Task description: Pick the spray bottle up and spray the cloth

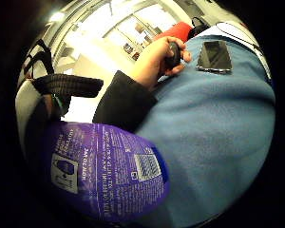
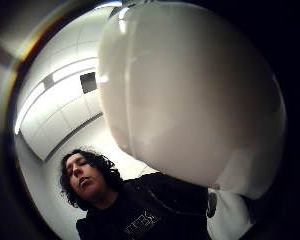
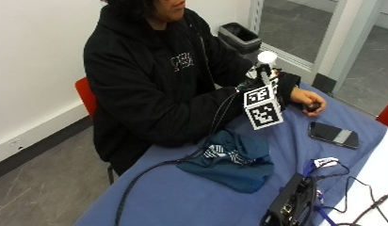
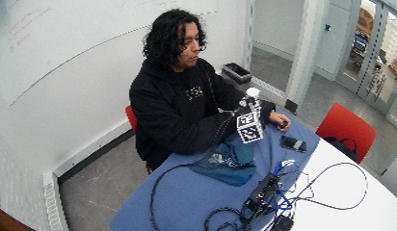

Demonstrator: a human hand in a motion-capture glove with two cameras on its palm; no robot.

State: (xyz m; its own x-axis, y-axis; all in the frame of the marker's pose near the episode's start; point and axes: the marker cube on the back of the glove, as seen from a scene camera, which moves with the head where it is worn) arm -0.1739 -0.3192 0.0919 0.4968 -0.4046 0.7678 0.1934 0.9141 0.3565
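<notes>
Right hand: the gloved right hand (image 3: 269, 89) is raised above the table, forearm coming up from the person's lap side, mostly hidden behind the marker cube in the outside view.
Grip: the bottle fills both palm views, so it sits against the palm; the fingers themselves cannot be made out, so whether they are curled round it cannot be told.
Spray bottle: the spray bottle (image 3: 265, 62) is in the air above the blue table cover, upright, long axis vertical, its white top (image 2: 190, 95) uppermost and its purple labelled body (image 1: 109, 171) below.
Nozzle direction: cannot be told from these views.
Position of bottle: near the person's chest, above the far part of the table, between the cloth and the bare hand.
Cloth: a dark teal cloth (image 3: 235, 160) lies bunched on the table cover, nearer the camera than the raised hand, below and apart from the bottle.
Left hand: the bare left hand (image 3: 309, 101) rests on the table cover at the far side, fingers round a small dark object (image 1: 173, 54).
Phone: a dark phone (image 3: 333, 134) lies flat on the cover, just beside the bare hand.
Table: covered with a blue fleece cover (image 3: 181, 202).
</notes>
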